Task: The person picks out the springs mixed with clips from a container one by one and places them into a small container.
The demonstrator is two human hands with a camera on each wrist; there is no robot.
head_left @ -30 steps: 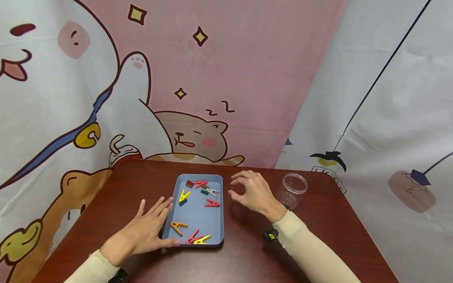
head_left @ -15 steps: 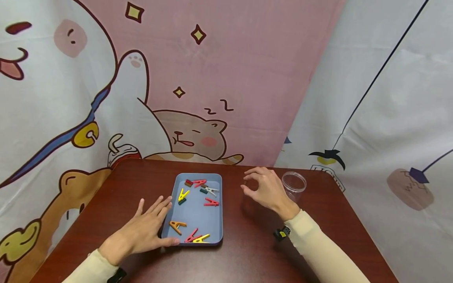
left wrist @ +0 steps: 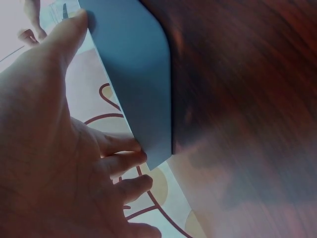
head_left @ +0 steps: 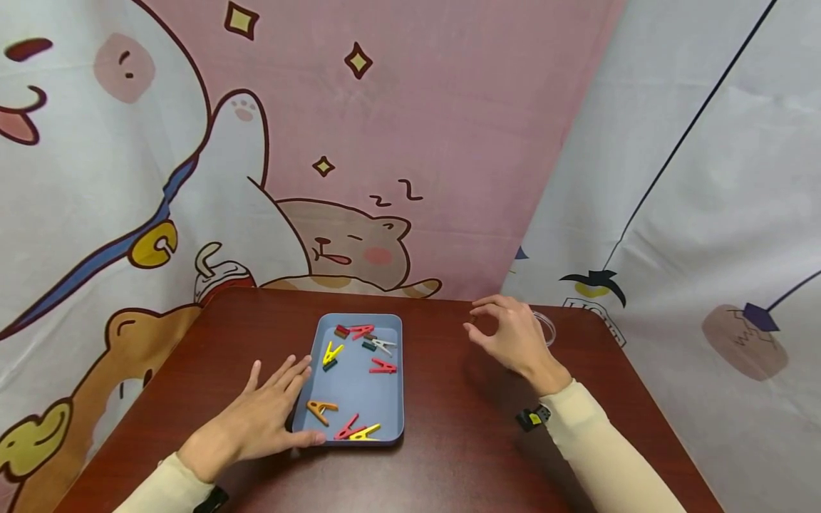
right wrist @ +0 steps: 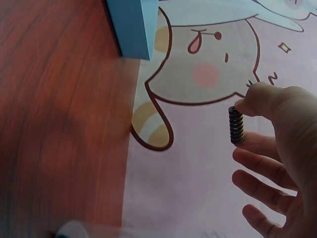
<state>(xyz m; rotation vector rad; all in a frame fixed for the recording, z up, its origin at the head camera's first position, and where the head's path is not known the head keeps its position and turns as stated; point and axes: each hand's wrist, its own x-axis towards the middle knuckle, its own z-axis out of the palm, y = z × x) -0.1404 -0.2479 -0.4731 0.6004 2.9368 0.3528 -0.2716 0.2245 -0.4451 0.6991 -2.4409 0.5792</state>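
My left hand (head_left: 256,420) lies with outstretched fingers along the near left side of a blue-grey tray (head_left: 372,390), its thumb touching the near rim. Several clothespins rest in the tray, among them an orange clothespin (head_left: 321,410), a white clothespin (head_left: 385,345) and a red clothespin (head_left: 383,366). Between thumb and index finger, my right hand (head_left: 513,340) pinches a small dark coil spring (right wrist: 236,125) upright above the table. Behind that hand stands a clear jar (head_left: 547,329), mostly hidden apart from part of its rim.
Small dark pieces, including a green one (head_left: 330,365), also lie in the tray. The reddish-brown table (head_left: 449,456) ends at a printed fabric backdrop (head_left: 449,142) behind it. A white fabric panel (head_left: 693,214) hangs along the right.
My right hand has moved right, away from the tray, and now covers much of the jar. The left hand stays at the tray.
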